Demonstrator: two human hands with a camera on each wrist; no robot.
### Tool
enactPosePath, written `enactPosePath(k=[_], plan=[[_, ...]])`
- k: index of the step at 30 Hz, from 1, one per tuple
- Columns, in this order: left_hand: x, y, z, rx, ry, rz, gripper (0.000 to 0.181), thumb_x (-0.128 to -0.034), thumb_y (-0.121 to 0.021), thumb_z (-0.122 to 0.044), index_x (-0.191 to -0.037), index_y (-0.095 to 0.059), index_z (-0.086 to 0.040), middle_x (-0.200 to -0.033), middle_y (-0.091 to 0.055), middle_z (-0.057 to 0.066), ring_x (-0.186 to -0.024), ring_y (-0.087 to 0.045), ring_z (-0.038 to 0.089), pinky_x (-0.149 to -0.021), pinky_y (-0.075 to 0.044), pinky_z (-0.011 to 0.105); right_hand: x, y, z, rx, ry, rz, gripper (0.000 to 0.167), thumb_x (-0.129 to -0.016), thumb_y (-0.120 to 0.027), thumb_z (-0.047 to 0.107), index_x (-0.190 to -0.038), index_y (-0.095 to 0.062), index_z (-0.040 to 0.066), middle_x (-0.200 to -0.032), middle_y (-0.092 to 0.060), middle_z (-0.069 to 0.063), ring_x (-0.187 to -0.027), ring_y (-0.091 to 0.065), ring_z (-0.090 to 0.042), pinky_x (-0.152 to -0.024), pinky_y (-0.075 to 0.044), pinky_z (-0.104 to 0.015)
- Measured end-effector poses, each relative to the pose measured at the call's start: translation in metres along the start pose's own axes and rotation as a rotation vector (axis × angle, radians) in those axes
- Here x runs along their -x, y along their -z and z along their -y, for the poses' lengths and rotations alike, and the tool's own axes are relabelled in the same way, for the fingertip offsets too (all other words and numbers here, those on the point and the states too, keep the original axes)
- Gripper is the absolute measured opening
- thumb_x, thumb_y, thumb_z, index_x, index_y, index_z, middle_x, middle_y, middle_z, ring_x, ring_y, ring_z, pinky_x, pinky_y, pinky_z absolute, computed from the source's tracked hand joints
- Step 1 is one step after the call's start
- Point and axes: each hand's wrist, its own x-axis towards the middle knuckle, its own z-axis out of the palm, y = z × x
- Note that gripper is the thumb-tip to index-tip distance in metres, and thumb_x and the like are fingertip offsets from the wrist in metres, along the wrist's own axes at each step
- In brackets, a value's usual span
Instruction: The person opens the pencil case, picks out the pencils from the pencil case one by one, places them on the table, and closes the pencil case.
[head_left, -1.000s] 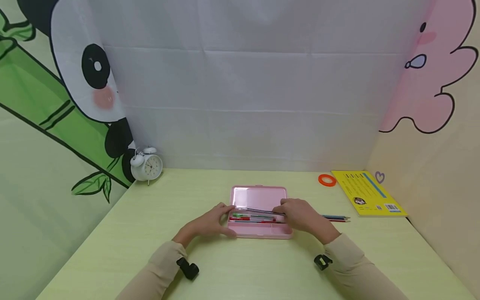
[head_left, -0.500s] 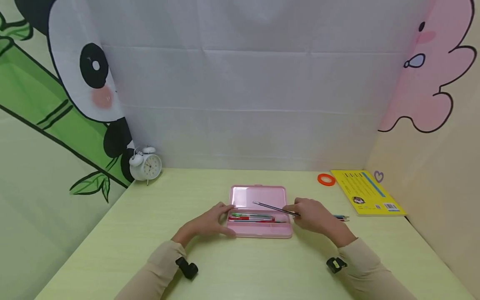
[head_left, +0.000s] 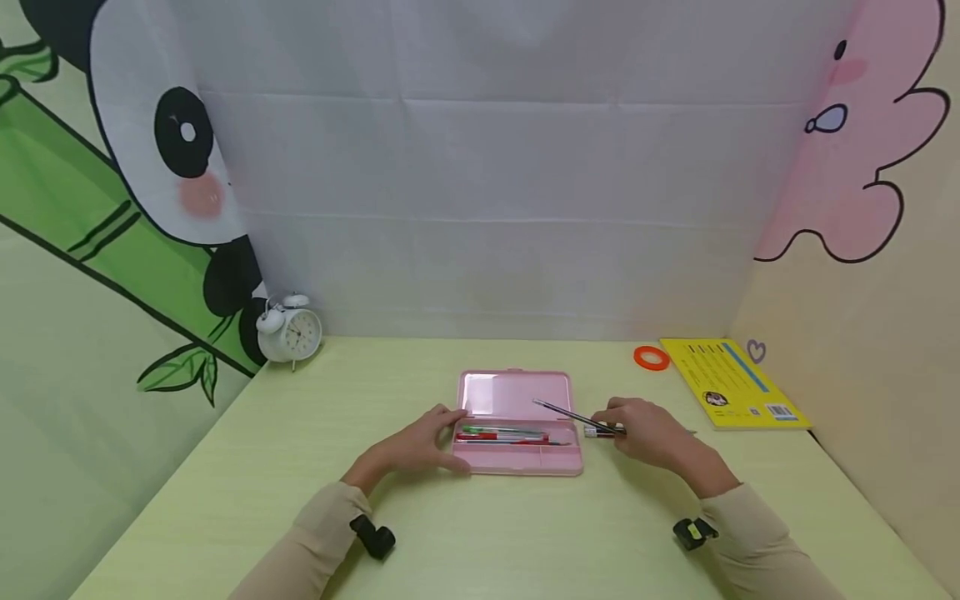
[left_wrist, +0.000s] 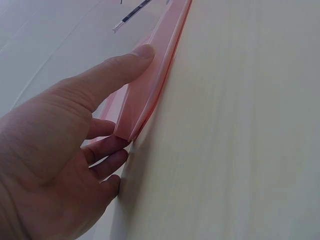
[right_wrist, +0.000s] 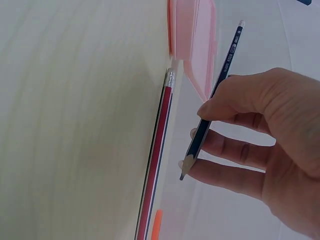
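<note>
A pink pencil case (head_left: 517, 461) lies with its lid raised at the back, holding several pens and pencils (head_left: 502, 435) in its tray. My left hand (head_left: 411, 443) grips its left end; in the left wrist view the thumb lies along the front wall and the fingers bend at the corner. Just right of the case, my right hand (head_left: 654, 433) pinches a dark pencil (right_wrist: 220, 80) between thumb and fingers, eraser end up and sharpened tip down. Below that hand, more pencils (right_wrist: 159, 130) lie on the table, one with a red side; the hand partly covers them in the head view.
An orange ring (head_left: 651, 358) and a yellow book (head_left: 735, 383) lie at the back right of the table (head_left: 480, 533). At the back left stands a white alarm clock (head_left: 291, 333). A pale cloth (head_left: 495, 167) hangs behind the table.
My right hand has moved right with the pencil, from over the case to above the pencils beside it. The left hand has kept its hold on the case.
</note>
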Motion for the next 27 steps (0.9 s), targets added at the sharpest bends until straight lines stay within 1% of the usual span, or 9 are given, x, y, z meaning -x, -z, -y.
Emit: enactPosePath(k=[2,8,11,15,22,27], plan=[[0.0,0.001,0.0,0.004,-0.003,-0.003,0.096,-0.0754,-0.084,-0.049,-0.153,-0.041,-0.012,-0.12,-0.045,-0.001,-0.115,-0.042,0.021,-0.098,-0.04,0.045,0.002,0.001,-0.003,-0.012,-0.016,0.009,0.034,-0.081,-0.074,-0.004,-0.112,-0.077,0.01,-0.093,-0.065,0.002,-0.077,-0.053,-0.014,-0.068,-0.049,-0.027],[0.0,0.0,0.0,0.015,-0.012,0.001,0.096,-0.0765,-0.084,-0.047,-0.153,-0.04,-0.009,-0.122,-0.045,0.002,-0.116,-0.042,0.022,-0.099,-0.04,0.047,0.008,0.004,-0.015,-0.062,-0.081,0.043,0.035,-0.082,-0.074,-0.004,-0.114,-0.077,0.01,-0.095,-0.066,0.004,-0.08,-0.054,-0.016,-0.073,-0.051,-0.031],[-0.001,0.0,0.0,0.012,-0.008,0.001,0.097,-0.0762,-0.084,-0.048,-0.153,-0.039,-0.01,-0.122,-0.045,0.001,-0.116,-0.042,0.022,-0.099,-0.039,0.046,0.011,0.006,-0.021,-0.069,-0.104,0.056,0.036,-0.081,-0.074,-0.004,-0.114,-0.077,0.01,-0.095,-0.066,0.004,-0.081,-0.054,-0.017,-0.074,-0.051,-0.032],[-0.001,0.001,0.001,0.004,-0.001,0.002,0.099,-0.0758,-0.084,-0.05,-0.154,-0.038,-0.012,-0.121,-0.044,0.0,-0.115,-0.042,0.021,-0.099,-0.039,0.044,0.015,0.009,-0.027,-0.082,-0.126,0.072,0.036,-0.081,-0.073,-0.003,-0.115,-0.077,0.011,-0.094,-0.065,0.004,-0.081,-0.053,-0.017,-0.073,-0.05,-0.032],[-0.001,0.001,0.002,0.0,-0.008,0.003,0.097,-0.076,-0.084,-0.049,-0.153,-0.04,-0.011,-0.12,-0.044,0.0,-0.115,-0.042,0.021,-0.098,-0.04,0.045,0.018,0.014,-0.032,-0.109,-0.112,0.08,0.031,-0.083,-0.075,0.001,-0.112,-0.078,0.012,-0.09,-0.065,0.006,-0.076,-0.051,-0.015,-0.066,-0.046,-0.028],[-0.002,0.001,0.003,0.0,-0.004,0.004,0.097,-0.0756,-0.084,-0.05,-0.153,-0.04,-0.012,-0.12,-0.044,-0.002,-0.114,-0.042,0.02,-0.097,-0.04,0.043,0.02,0.015,-0.034,-0.115,-0.137,0.088,0.029,-0.084,-0.074,0.004,-0.111,-0.078,0.011,-0.093,-0.067,0.004,-0.077,-0.051,-0.015,-0.066,-0.046,-0.027]])
